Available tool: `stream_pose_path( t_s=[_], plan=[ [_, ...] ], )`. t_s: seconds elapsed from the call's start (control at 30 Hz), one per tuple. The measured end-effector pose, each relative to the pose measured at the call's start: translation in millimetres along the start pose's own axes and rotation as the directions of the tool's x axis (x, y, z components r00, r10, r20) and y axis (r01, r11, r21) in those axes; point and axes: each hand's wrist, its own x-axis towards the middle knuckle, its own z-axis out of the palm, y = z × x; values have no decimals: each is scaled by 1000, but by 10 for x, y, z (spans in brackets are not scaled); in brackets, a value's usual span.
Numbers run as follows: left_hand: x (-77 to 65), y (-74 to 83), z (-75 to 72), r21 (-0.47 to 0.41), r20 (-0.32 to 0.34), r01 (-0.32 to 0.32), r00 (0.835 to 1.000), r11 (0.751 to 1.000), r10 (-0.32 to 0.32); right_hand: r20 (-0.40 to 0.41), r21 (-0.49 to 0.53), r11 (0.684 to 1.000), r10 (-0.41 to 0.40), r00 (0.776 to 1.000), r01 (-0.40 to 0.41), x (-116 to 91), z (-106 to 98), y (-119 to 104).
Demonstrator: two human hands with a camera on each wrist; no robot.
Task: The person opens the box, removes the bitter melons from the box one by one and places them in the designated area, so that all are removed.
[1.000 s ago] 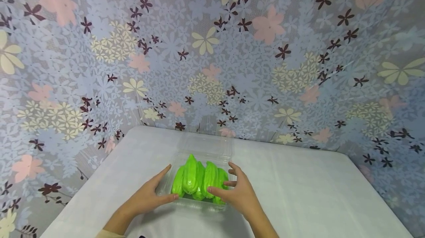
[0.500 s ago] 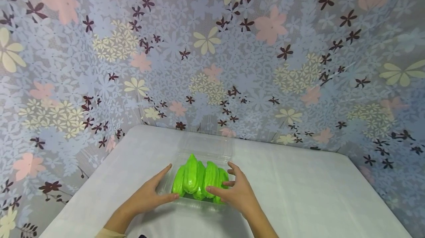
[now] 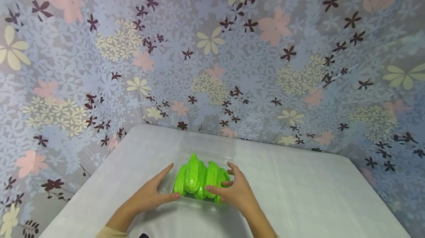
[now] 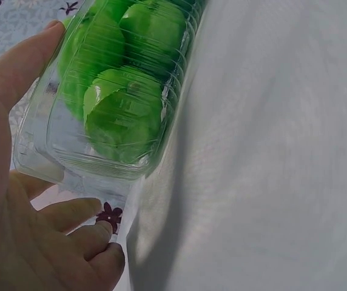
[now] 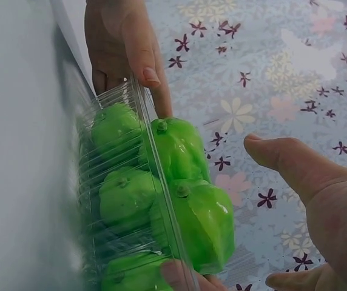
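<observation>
A clear plastic box point(image 3: 199, 202) holds several glossy, bright green, ribbed vegetable-shaped pieces point(image 3: 192, 175), long with pointed tips. They lie side by side and rise above the rim. My left hand point(image 3: 147, 193) is at the box's left side, thumb tip at the near rim and forefinger along the side. In the left wrist view its other fingers point(image 4: 70, 215) curve loosely below the box. Over the right end spreads my right hand point(image 3: 239, 190), its thumb overlapping a green piece. The right wrist view shows that thumb point(image 5: 282, 154) apart from the pieces; fingertips point(image 5: 176, 276) sit at the rim.
The box's clear lid point(image 3: 206, 145) lies folded back toward the wall. A white cloth point(image 3: 299, 190) covers the table, and floral wallpaper point(image 3: 212, 61) rises behind it. A small dark object point(image 3: 144, 235) shows at the bottom edge.
The head view has shifted slightly, so the scene sits a little further right. Both hands keep nearly the same place around the box, and the green pieces stay put.
</observation>
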Motion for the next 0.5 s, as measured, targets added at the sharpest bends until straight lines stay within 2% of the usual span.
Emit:
stream_pose_path(
  t_s=[0.23,0.5],
  plan=[
    [1,-20,23,-15,-7,12,1000,1000,-12,-25,-46,999,5,1000,-7,20,30,-42],
    [5,-33,28,-16,-4,23,1000,1000,-23,-23,-50,998,32,999,-33,42,63,-68]
  ],
)
